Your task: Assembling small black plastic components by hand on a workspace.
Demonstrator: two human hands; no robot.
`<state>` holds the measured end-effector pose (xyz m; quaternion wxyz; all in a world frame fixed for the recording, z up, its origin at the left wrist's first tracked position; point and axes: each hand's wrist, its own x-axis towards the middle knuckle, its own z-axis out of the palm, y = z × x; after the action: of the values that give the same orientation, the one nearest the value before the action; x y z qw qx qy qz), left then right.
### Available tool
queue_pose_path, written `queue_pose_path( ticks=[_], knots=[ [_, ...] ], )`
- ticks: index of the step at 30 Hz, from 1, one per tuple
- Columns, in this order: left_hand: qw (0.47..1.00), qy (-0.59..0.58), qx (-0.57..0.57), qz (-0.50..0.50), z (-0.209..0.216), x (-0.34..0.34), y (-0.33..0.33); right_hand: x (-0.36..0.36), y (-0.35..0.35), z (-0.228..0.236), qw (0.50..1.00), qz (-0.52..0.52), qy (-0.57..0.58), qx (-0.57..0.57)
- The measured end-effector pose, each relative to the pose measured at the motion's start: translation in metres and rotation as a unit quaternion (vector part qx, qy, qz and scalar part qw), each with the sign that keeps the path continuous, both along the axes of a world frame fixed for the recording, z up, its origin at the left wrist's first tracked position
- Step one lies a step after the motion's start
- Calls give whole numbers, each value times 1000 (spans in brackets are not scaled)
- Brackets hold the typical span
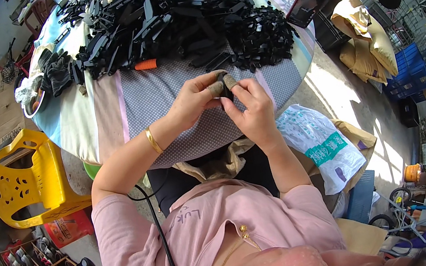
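Observation:
Both of my hands meet over the near part of the table, pinching one small black plastic piece [226, 91] between them. My left hand [191, 102] grips it from the left, its thumb and fingers closed. From the right, my right hand [255, 111] holds the same piece with thumb and forefinger. Brownish covers wrap some fingertips on both hands. The exact shape of the piece is mostly hidden by my fingers. Just beyond lies a heap of small black parts [260, 38], joined on the left to a large pile of long black plastic parts [147, 24].
A patterned cloth [155, 95] covers the round table. On it lie an orange cylinder [146, 65], dark gloves [56, 74] and a dark-screened device [307, 5] at the right edge. A yellow chair [37, 170] stands left; a white plastic bag [317, 147] sits right.

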<state>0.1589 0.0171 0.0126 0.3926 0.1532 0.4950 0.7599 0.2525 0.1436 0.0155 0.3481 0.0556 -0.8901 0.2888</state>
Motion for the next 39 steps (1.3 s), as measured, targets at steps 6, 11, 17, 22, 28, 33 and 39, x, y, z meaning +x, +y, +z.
queue_pose_path(
  ticks=[6,11,17,22,28,33,39],
  knots=[
    [808,517,-250,128,10,-19,-9,2,-7,-9,995,-14,-79,-54],
    [777,561,-255,130,17,-39,9,-9,-17,-10,990,-13,-135,26],
    [687,658,-303,58,0,-51,33,-12,13,7,979,-29,-195,-54],
    [675,663,-306,106,-3,-40,29,-41,43,-13,985,-131,-112,11],
    [848,430,-301,71,14,-49,-8,-53,42,-18,980,-157,-116,45],
    [999,8,-48,-4,7,-46,-27,-57,49,-17,977,-159,-125,70],
    [997,-5,24,-79,10,-35,-21,-55,49,-5,994,-106,-4,-23]
  ],
)
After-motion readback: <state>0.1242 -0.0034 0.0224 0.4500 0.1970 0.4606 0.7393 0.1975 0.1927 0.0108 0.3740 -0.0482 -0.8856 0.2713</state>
